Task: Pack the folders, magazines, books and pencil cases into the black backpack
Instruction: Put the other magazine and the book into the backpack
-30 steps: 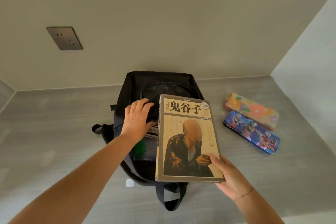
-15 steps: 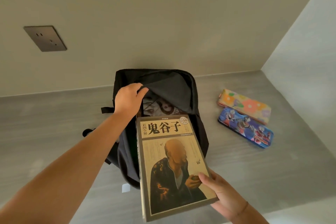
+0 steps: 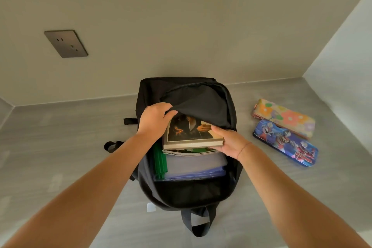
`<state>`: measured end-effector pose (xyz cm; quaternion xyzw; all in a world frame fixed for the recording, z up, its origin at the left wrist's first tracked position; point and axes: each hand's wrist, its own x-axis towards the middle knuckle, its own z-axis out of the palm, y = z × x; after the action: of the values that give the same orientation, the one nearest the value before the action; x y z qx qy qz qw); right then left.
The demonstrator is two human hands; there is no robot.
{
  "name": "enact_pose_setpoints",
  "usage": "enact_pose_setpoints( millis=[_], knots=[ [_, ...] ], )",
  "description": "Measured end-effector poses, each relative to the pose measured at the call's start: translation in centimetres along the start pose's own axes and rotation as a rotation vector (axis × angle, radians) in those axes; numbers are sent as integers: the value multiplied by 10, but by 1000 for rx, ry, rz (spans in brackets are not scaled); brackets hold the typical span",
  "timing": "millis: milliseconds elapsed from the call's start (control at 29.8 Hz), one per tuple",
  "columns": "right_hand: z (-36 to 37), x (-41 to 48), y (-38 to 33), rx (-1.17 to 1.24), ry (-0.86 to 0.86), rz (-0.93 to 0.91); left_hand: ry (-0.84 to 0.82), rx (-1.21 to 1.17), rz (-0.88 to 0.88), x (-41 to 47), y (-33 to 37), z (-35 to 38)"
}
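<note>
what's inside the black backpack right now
A book going in on top, held by the right hand, above a magazine, clear folders and green strips. The flap, lifted by the left hand, hides the rest.

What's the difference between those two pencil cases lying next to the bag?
The floral pencil case is pale with orange and pink flowers and looks soft; the blue pencil case shows cartoon heroes and looks flat and stiff. The floral one lies nearer the wall, the blue one nearer the person. Both are long, lie side by side on the floor right of the backpack, and are not yet packed.
</note>
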<state>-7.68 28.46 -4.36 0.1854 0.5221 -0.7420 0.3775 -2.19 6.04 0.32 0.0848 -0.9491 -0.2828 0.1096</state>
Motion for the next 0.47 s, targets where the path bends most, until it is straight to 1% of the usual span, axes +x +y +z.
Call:
enact_pose_setpoints(
  millis=[134,202,370,471],
  knots=[
    [-13,-10,17,45,-81,96,-38,-8,28,-5,-7,7],
    [-14,-13,27,91,-86,95,-62,-14,26,-8,-11,11],
    [11,2,20,190,65,-19,-42,-5,15,-14,-12,14],
    [21,8,14,274,149,-26,-12,18,23,-12,-9,13]
  ],
)
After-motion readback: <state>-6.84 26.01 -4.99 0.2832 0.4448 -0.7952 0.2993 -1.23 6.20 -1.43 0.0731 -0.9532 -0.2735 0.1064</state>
